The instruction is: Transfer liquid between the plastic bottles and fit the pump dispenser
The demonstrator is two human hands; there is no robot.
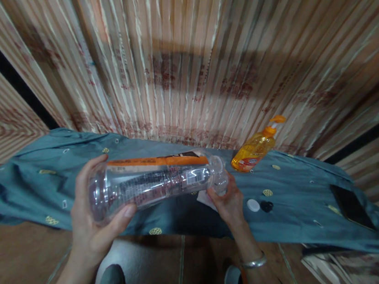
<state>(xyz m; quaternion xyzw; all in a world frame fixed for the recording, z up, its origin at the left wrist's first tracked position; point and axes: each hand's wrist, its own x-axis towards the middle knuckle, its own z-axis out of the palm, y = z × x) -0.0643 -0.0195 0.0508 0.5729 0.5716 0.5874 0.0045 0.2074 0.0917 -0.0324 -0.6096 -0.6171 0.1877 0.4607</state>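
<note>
A large clear plastic bottle [153, 181] with an orange strip on its label lies sideways in the air above the cloth. My left hand [94, 209] is wrapped round its broad end, thumb along the near side. At the narrow end my right hand [226, 197] has its fingers closed round a small clear plastic piece [219, 180], which is against the bottle's neck. Whether the two are joined cannot be made out. Below my right hand, a white round cap [253, 205] and a small black object [266, 206] rest on the cloth.
A patterned blue-green cloth [288, 213] covers the table. An orange pump bottle [254, 150] stands at the back right, and a dark flat device [352, 207] lies at the right. Pale paper [206, 199] is partly under my right hand. Striped curtain [180, 69] hangs behind.
</note>
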